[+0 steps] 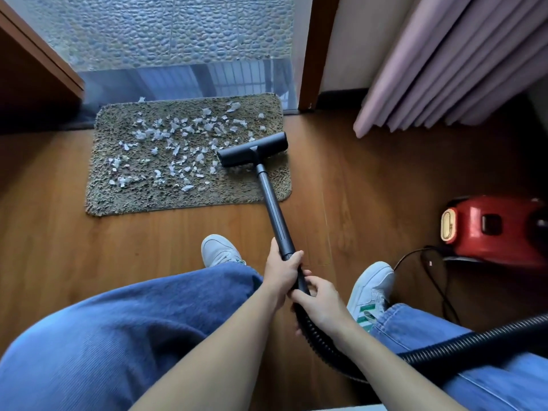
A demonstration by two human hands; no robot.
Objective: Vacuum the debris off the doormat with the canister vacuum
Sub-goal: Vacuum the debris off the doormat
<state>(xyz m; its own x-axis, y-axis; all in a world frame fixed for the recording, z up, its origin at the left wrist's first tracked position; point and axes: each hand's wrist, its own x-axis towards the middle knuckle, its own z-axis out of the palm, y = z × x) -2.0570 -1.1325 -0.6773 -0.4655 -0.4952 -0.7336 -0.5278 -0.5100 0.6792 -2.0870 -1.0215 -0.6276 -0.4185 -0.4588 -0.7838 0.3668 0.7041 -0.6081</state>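
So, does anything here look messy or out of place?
Yes: white paper scraps are scattered over most of the doormat, with one stray scrap at its far edge. The vacuum head rests on the mat's right side.

Soft daylight comes in through the doorway [184, 78] at the top and brightens the doormat [148, 200]. The right corner around the red canister [498, 229] is dim. Wide-angle distortion curves the edges, and the jeans [118, 336] close to the lens look slightly soft.

My feed shows loose blue denim jeans [133, 321] on both legs. The left sneaker [218, 250] and right sneaker [372, 287] are white, the latter showing green stripes [365, 313].
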